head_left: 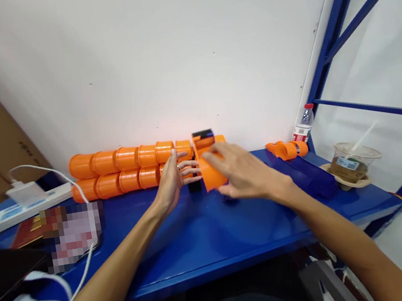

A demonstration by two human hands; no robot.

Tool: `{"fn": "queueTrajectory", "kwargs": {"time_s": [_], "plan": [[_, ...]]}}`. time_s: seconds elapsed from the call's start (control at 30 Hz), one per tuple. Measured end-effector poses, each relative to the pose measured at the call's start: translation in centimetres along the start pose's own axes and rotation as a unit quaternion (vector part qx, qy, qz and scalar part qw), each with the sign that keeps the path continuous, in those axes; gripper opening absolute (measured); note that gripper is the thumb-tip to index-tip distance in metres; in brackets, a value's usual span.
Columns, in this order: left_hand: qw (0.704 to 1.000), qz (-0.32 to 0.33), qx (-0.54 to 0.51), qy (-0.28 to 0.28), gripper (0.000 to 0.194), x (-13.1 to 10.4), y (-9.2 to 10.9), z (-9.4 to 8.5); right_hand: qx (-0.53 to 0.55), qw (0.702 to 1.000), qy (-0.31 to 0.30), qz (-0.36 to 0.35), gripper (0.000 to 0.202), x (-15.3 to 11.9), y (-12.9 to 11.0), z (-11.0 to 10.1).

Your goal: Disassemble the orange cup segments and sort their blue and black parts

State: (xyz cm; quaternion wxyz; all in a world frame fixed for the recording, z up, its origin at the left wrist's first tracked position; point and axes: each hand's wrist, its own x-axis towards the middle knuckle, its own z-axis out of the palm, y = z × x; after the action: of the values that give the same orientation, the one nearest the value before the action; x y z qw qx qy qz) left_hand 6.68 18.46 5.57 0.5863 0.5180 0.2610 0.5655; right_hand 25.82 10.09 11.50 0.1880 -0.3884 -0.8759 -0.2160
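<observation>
The right fingers (218, 165) partly hide a blurred orange cylinder (208, 174).

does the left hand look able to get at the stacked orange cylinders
Likely yes: the left hand is open and close to the stacked orange cylinders, with nothing visible blocking the way.

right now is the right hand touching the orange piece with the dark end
Touching; in the head view, the right hand grips the orange piece, fingers lying across its side.
</observation>
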Motion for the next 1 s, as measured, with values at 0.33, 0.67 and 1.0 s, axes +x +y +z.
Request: {"fn": "queueTrajectory", "kwargs": {"time_s": [0.33, 0.67, 1.0], "plan": [[0.999, -0.034, 0.025, 0.010, 0.046, -0.2, 0.1, 0.5, 0.251, 0.961, 0.104, 0.045, 0.021, 0.2, -0.2, 5.0], [0.992, -0.034, 0.109, -0.057, 0.046, -0.9, -2.1, 0.7, 0.036, 0.983, -0.029, 0.179, 0.030, 0.3, 0.8, 8.8], [0.988, -0.037, 0.138, -0.055, 0.045, -1.2, -1.5, 0.7, -0.012, 0.987, -0.033, 0.158, 0.034, 0.0, 0.3, 8.7]]}}
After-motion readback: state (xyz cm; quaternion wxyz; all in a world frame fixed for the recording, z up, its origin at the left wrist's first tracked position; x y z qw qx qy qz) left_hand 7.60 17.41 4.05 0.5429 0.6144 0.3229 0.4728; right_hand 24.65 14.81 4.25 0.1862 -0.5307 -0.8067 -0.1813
